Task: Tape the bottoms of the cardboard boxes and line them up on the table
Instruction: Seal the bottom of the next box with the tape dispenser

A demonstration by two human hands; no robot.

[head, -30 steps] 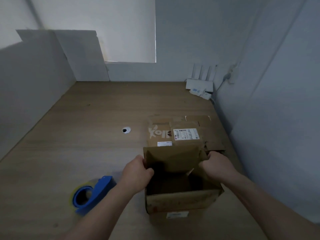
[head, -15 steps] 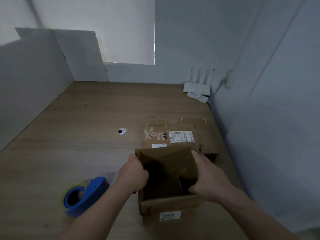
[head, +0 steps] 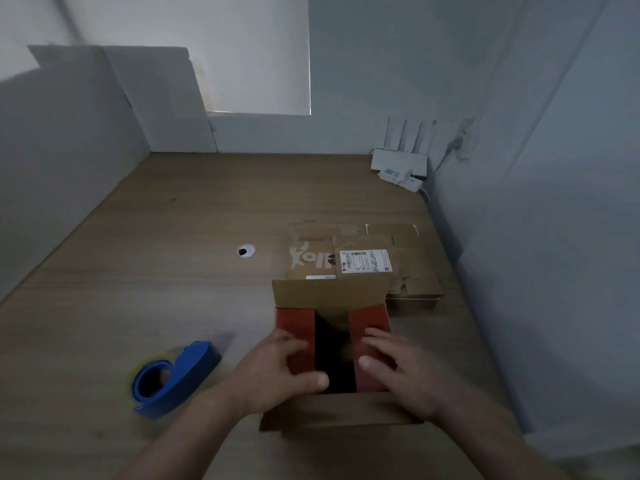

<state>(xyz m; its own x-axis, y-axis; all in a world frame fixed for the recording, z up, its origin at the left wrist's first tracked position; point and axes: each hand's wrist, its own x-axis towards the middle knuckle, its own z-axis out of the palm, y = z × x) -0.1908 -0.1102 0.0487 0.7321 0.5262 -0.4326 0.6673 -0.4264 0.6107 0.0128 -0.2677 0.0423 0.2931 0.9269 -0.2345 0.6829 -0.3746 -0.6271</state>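
Observation:
A brown cardboard box (head: 329,292) stands on the wooden table (head: 138,289) in front of me with its flaps up. My left hand (head: 277,372) presses the left reddish inner flap (head: 294,323) flat. My right hand (head: 398,368) presses the right reddish flap (head: 369,320) flat. A dark gap shows between the two flaps. The far flap stands up and the near flap (head: 339,410) lies toward me. A blue tape dispenser (head: 173,379) with clear tape lies on the table to the left of my left hand.
A stack of flattened cardboard boxes (head: 360,261) with a white label lies just behind the box. A round cable hole (head: 246,251) sits mid-table. A white router (head: 398,161) stands at the far right corner. Walls close in at left, back and right.
Both hands let go of the box's sides and folded the two side flaps inward, and now press them flat. The box turned a little and sits squarer to me.

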